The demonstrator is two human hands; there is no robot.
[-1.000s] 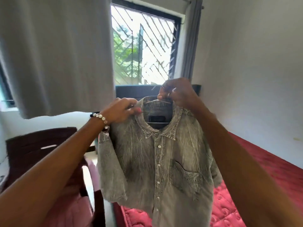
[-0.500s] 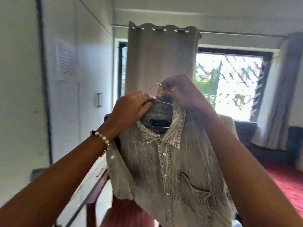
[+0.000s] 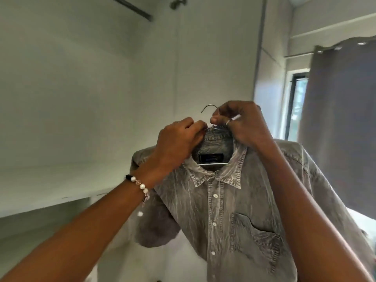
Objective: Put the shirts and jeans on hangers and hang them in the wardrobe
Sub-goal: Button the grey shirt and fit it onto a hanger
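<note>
A grey washed-denim shirt (image 3: 227,216) hangs on a thin metal hanger (image 3: 208,107), held up at chest height in front of the open white wardrobe (image 3: 101,98). My left hand (image 3: 177,145) pinches the hanger wire and collar on the left side of the neck. At the base of the hook, my right hand (image 3: 238,121) grips the hanger, fingers curled round it. The hook points left, free in the air. A dark rail (image 3: 132,9) runs across the top of the wardrobe, well above the hook.
A white shelf (image 3: 50,192) crosses the wardrobe at lower left. The wardrobe's side panel (image 3: 260,58) stands just right of the hook. A grey curtain (image 3: 341,119) and a window strip (image 3: 299,106) are at the right.
My view has swung left from the window and bed to the open wardrobe. Both hands have kept their hold and carried the shirt on its hanger in front of it.
</note>
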